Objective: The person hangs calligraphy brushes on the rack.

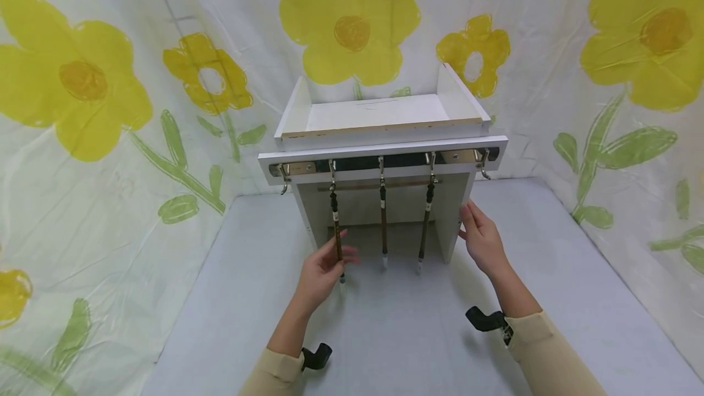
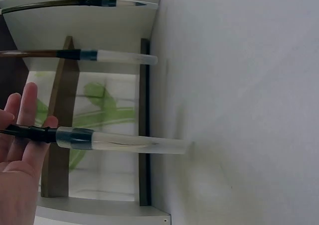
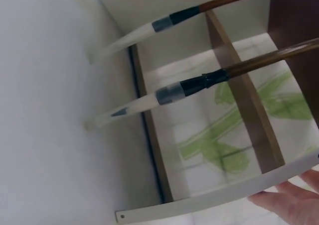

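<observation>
A white wooden shelf unit [image 1: 374, 144] with a metal hook rail [image 1: 352, 164] stands at the back of the table. Three brown-handled calligraphy brushes with clear caps hang from its hooks: a left brush [image 1: 337, 219], a middle brush [image 1: 384, 219] and a right brush [image 1: 426, 219]. My left hand [image 1: 321, 271] pinches the left brush low on its handle, with other fingers extended; in the left wrist view the capped tip [image 2: 139, 143] points away from the fingers. My right hand [image 1: 483, 240] touches the outer face of the right side panel [image 3: 224, 195] with its fingertips.
Two outer hooks, the left hook [image 1: 283, 177] and the right hook [image 1: 484, 164], carry no brush. A brown crossbar [image 3: 246, 95] spans the unit's inside. The pale tabletop [image 1: 396, 335] lies before it. A flower-patterned curtain [image 1: 247, 5] hangs behind and at the sides.
</observation>
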`<state>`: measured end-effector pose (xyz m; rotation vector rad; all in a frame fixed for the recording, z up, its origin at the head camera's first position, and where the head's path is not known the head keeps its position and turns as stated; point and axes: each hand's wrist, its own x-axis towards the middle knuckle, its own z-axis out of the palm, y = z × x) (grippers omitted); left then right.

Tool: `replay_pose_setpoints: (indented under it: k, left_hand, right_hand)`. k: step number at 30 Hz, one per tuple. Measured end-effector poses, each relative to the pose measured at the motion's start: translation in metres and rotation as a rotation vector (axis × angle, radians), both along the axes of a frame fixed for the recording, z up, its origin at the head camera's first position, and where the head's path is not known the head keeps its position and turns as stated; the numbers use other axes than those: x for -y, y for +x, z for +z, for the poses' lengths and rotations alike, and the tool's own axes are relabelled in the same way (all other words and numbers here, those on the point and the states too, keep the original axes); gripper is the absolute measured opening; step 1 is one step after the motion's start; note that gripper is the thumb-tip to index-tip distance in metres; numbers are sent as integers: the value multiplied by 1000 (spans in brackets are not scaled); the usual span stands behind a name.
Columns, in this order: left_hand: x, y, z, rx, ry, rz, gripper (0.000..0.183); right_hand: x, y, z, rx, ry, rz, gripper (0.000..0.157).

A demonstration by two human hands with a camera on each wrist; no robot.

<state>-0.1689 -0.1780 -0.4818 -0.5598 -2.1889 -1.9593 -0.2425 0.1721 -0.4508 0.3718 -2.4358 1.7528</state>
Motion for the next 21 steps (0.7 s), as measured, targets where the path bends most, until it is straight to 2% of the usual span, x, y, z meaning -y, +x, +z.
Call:
replay_pose_setpoints:
  k: [8, 11, 14, 16, 18, 21]
  left_hand:
    - [1, -16, -11, -40, -22, 21, 60]
    - [8, -16, -14, -20, -92, 26, 65]
    - [21, -12, -16, 8, -155, 8, 67]
    - [34, -6, -14, 16, -190, 15, 65]
    - [46, -1, -7, -11, -228, 50, 60]
    - [66, 5, 7, -87, -320, 161, 52]
  right_hand:
    - [-8, -2, -3, -9, 32, 5, 58]
    - [-15, -2, -7, -16, 65, -3, 57]
    - [-23, 0, -12, -41, 114, -17, 57]
    - [-28, 1, -15, -61, 145, -31, 57]
    - [-32, 2, -18, -80, 170, -41, 57]
    - [-37, 5, -17, -104, 216, -65, 57]
